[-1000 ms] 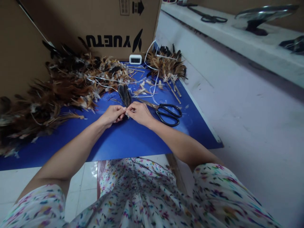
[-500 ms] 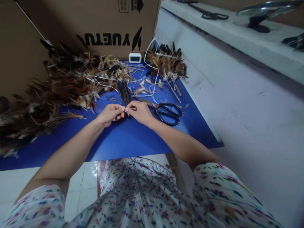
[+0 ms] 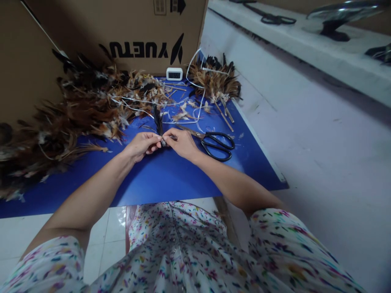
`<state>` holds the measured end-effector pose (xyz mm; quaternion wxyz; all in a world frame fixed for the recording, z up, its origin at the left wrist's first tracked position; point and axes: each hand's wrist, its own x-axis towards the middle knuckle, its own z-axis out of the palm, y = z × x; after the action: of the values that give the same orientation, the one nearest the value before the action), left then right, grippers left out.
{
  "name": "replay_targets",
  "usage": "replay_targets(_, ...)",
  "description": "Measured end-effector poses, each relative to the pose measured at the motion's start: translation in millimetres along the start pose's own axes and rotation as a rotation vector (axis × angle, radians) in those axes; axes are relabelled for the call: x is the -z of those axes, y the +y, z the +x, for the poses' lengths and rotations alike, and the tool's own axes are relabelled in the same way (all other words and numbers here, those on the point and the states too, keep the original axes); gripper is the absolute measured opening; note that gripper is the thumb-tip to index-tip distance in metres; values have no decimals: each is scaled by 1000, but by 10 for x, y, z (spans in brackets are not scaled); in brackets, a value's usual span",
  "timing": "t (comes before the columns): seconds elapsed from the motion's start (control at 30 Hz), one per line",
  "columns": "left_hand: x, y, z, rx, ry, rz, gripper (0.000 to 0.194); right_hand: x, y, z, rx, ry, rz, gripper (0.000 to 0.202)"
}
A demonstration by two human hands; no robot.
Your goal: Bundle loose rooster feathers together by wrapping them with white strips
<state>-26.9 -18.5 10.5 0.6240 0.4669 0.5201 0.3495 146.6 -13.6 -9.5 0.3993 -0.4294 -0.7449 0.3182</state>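
Note:
A dark feather (image 3: 158,121) stands up between my hands, its tip pointing away from me and its pale fluffy base showing below my fingertips. My left hand (image 3: 143,145) pinches it from the left between thumb and fingers. From the right, my right hand (image 3: 181,142) closes its thumb and forefinger on the same lower part, fingertips almost touching the left ones. Whether it is one feather or a few pressed together, I cannot tell. Just right of my right hand lies a pair of black-handled scissors (image 3: 217,145), blades partly behind the hand.
A large heap of brown and black feathers (image 3: 82,110) covers the blue table's (image 3: 146,183) left side. A feather bundle (image 3: 215,79) with sticks lies at the back right, near white string (image 3: 200,108). A small digital clock (image 3: 174,74) stands before a cardboard box (image 3: 134,24). A wall (image 3: 290,122) borders the right.
The dark feather between my fingers has turned and looks narrower and more upright than before. More of its pale base shows. Both hands have stayed nearly in place.

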Motion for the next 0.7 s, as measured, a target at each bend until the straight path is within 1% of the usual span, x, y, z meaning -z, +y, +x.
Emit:
replay_targets(0.13, 6, -14, 8, -16, -8, -16, 20, -2, 7, -11, 12, 16, 2, 12)
replay_targets(0.37, 26, -22, 25, -10, 0, -36, 20, 15, -2, -28, 94, -16, -91, 16)
replay_targets(0.7, 57, -26, 23, -4, -44, 34, 28, 28, 8, -30, 180, -36, -206, 20)
